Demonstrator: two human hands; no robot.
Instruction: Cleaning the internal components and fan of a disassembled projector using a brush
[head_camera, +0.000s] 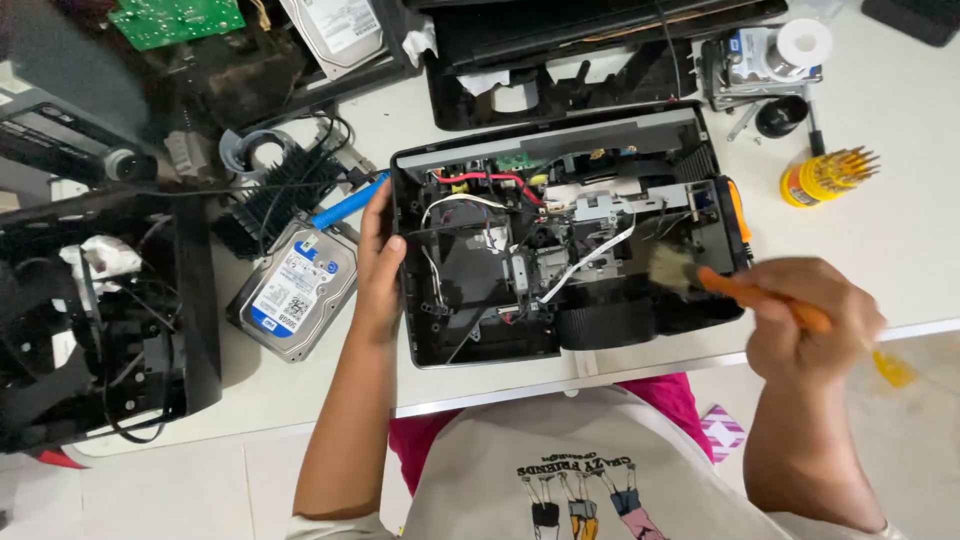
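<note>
- Your right hand is closing its fingers around the orange handle of the brush; the bristles are sitting at the right edge of the open projector, just above the lens barrel.
- Your left hand is lying flat against the projector's left wall, fingers extended along the edge, bracing rather than gripping.
- The projector is sitting lid-off on the white table, near the front edge and right in front of you.
- Judgement: you're dusting the internals, so keep strokes light and one-way, pulling dust out toward the open side instead of pushing it deeper.
- The white ribbon cable is running diagonally across the middle, close to the bristles. Brush along it, not across, or you're risking tugging it out of its connector.
- Red and white wires are looping at the top left. Stay gentle there for the same reason.
- The handle is blurring in the frame, so you're likely moving fast. Slowing down near the small metal parts in the centre looks safer.
- Keep the left hand where it is; the case is light-looking and could slide toward the table edge under brushing.
- A hard drive and a blue-handled tool are lying just left of your left hand, with a black heatsink behind them. Sweeping dust to the right keeps it off them.
- The yellow screwdriver bit holder is standing well clear to the right, not in your way.
</note>
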